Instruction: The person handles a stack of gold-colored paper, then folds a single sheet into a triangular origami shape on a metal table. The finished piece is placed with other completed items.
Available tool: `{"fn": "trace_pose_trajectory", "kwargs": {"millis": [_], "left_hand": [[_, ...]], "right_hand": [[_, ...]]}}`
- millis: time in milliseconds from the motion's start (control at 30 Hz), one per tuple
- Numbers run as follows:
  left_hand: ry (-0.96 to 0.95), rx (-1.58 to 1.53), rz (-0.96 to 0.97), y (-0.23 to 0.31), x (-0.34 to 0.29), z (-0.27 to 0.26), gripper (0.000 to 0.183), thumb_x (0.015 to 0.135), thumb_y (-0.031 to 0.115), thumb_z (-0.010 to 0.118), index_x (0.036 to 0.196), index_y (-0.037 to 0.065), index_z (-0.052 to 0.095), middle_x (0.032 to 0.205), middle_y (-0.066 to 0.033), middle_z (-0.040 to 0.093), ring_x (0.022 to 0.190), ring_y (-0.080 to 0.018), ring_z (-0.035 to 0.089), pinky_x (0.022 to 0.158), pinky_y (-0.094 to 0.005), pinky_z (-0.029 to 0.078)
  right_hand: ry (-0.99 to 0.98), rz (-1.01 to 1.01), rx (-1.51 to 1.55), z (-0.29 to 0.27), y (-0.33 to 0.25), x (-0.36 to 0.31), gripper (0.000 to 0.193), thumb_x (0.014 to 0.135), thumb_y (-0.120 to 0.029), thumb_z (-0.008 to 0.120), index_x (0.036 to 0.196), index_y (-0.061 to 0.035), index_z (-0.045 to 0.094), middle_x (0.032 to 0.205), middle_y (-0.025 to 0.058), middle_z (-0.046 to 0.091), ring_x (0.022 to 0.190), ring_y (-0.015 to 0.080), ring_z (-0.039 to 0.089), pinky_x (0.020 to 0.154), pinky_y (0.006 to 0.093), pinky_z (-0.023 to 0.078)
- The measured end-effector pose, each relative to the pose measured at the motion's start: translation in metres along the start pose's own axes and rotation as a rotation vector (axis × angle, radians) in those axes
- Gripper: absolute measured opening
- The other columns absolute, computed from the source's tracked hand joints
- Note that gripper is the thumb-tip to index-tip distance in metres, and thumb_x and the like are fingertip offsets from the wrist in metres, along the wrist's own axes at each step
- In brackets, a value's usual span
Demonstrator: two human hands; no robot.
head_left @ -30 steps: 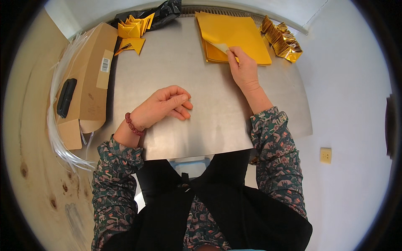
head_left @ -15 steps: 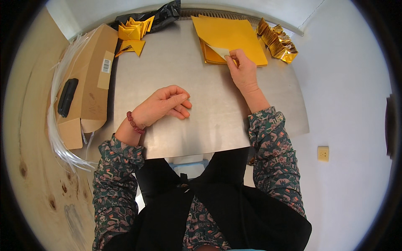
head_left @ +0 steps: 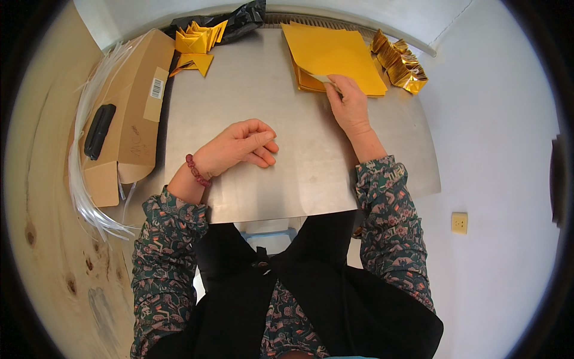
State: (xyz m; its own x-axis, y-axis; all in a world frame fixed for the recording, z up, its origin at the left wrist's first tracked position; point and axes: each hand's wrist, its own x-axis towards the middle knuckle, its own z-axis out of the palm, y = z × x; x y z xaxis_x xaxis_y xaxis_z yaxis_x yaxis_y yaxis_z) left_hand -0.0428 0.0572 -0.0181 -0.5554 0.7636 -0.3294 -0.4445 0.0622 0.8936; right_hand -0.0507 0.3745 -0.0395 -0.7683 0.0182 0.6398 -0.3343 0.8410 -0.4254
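At the far right of the metal tabletop lies a stack of gold paper sheets (head_left: 335, 51). My right hand (head_left: 348, 106) pinches the near left corner of a gold paper sheet (head_left: 323, 78) between thumb and fingers, bending it up so a little of the pale underside shows. The rest of that sheet still lies on the stack. My left hand (head_left: 245, 143), with a dark red beaded bracelet (head_left: 196, 169) at its wrist, hovers over the table's middle. Its fingers are loosely curled and partly spread, and nothing shows in them.
Folded gold paper pieces (head_left: 200, 39) lie at the far left beside a black plastic bag (head_left: 245, 18). More pleated gold pieces (head_left: 400, 63) sit right of the stack. A cardboard box (head_left: 140, 107) with clear plastic strips (head_left: 81, 173) stands along the left edge of the metal table (head_left: 251, 78).
The lifted corner has folded over less, showing less pale underside, and my right fingers have closed further round it. My left hand stays nearly in place. The whole view has shifted slightly.
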Motion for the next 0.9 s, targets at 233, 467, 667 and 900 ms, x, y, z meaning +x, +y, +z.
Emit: {"fn": "trace_pose_trajectory", "kwargs": {"millis": [233, 467, 667, 900], "left_hand": [[0.013, -0.015, 0.014, -0.001, 0.001, -0.001, 0.034, 0.111, 0.03, 0.061, 0.127, 0.0, 0.06, 0.114, -0.0124, 0.071, 0.095, -0.0188, 0.076, 0.084, -0.029, 0.064], [0.103, 0.002, 0.095, -0.001, 0.002, -0.002, 0.03, 0.112, 0.026, 0.059, 0.128, 0.002, 0.061, 0.114, -0.0109, 0.071, 0.095, -0.0157, 0.074, 0.085, -0.0284, 0.064], [0.322, 0.116, 0.446, -0.009, -0.027, 0.01, 0.025, 0.111, 0.018, 0.061, 0.13, 0.002, 0.06, 0.115, -0.0116, 0.072, 0.093, -0.0169, 0.074, 0.084, -0.0303, 0.06], [0.596, 0.249, 0.923, -0.008, -0.108, 0.029, 0.024, 0.108, 0.004, 0.059, 0.131, -0.001, 0.058, 0.102, -0.0072, 0.071, 0.084, -0.0135, 0.069, 0.081, -0.0283, 0.057]], "right_hand": [[0.122, -0.023, -0.017, -0.007, -0.003, 0.002, 0.016, 0.099, -0.009, 0.07, 0.114, -0.0046, 0.07, 0.103, 0.0175, 0.074, 0.1, 0.0387, 0.071, 0.087, 0.0435, 0.058], [0.15, -0.157, 0.061, -0.021, -0.037, -0.007, 0.016, 0.096, -0.003, 0.074, 0.112, -0.0055, 0.071, 0.104, 0.0164, 0.074, 0.102, 0.0377, 0.073, 0.092, 0.0422, 0.059], [0.194, 0.117, 0.452, -0.053, -0.086, -0.026, 0.015, 0.102, -0.003, 0.069, 0.117, -0.0055, 0.068, 0.102, 0.0064, 0.076, 0.096, 0.0145, 0.073, 0.08, 0.0273, 0.056], [0.199, 0.496, 1.09, -0.088, -0.094, -0.021, 0.017, 0.109, -0.009, 0.062, 0.124, -0.0014, 0.062, 0.107, 0.0039, 0.076, 0.09, 0.0059, 0.069, 0.076, 0.0227, 0.055]]}}
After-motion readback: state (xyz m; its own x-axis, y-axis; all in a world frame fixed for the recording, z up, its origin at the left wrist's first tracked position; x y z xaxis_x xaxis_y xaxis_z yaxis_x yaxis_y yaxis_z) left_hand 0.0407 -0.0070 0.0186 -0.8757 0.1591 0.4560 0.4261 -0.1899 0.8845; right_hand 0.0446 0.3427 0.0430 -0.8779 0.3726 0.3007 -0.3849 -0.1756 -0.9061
